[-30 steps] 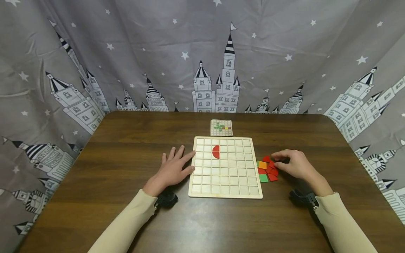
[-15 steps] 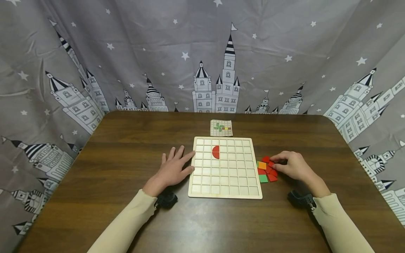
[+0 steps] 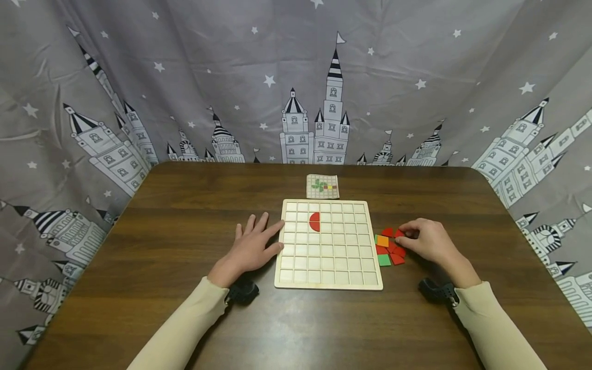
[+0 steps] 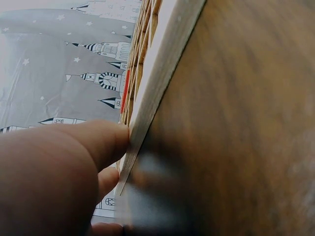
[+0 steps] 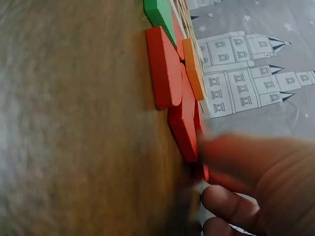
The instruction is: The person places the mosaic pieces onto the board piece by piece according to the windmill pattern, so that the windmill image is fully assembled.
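Observation:
A pale square wooden grid board (image 3: 328,264) lies mid-table, with two red quarter-circle pieces (image 3: 315,222) side by side in its cells, forming a half disc. At the board's left edge my left hand (image 3: 252,246) rests with spread fingers, the thumb and index fingertip touching the rim; the thumb presses the board's side (image 4: 162,73) in the left wrist view. Right of the board, my right hand (image 3: 427,239) pinches a red piece (image 3: 399,234) between thumb and forefinger at the pile's far edge. The thumb partly hides the red pieces (image 5: 183,123) in the right wrist view.
Beside the board's right edge lie loose red pieces (image 3: 396,258), an orange square (image 3: 382,241) and a green square (image 3: 384,260). Behind the board lies a small pattern card (image 3: 322,193) printed with a green, yellow and red figure. A grey castle curtain (image 3: 208,77) hangs behind the table.
My right hand has shifted slightly left into the pile, its fingertips closing on a red piece, which has moved a little away from the others. The left hand and board stay still.

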### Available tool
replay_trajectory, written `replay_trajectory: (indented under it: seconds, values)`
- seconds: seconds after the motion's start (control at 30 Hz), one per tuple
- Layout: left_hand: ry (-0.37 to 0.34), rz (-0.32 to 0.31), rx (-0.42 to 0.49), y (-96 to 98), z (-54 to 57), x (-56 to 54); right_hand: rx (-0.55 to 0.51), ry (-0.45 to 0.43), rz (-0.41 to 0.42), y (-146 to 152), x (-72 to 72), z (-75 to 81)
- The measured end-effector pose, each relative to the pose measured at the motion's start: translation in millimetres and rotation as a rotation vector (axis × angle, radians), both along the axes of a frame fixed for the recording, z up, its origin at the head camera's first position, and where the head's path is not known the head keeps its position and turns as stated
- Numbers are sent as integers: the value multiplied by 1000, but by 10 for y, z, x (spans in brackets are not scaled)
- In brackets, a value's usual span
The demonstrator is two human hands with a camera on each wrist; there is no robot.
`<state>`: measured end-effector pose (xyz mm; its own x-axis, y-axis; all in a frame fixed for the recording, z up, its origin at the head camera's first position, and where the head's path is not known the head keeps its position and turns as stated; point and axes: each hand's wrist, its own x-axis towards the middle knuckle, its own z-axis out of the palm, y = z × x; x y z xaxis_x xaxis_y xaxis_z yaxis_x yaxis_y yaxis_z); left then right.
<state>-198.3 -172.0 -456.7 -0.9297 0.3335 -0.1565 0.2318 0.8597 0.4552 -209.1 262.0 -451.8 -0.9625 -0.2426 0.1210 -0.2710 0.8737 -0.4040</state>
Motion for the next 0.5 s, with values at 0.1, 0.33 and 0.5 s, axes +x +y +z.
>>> replay_trajectory:
  seconds: [0.1, 0.33, 0.5]
  values:
    - [1, 1, -2, 3, 3, 1, 4, 18, 8, 11, -2, -4]
    - [0, -4, -1, 9, 22, 3, 3, 4, 5, 21, 0, 13]
    - [3, -2, -3, 3, 17, -2, 31, -3, 5, 0, -7, 16]
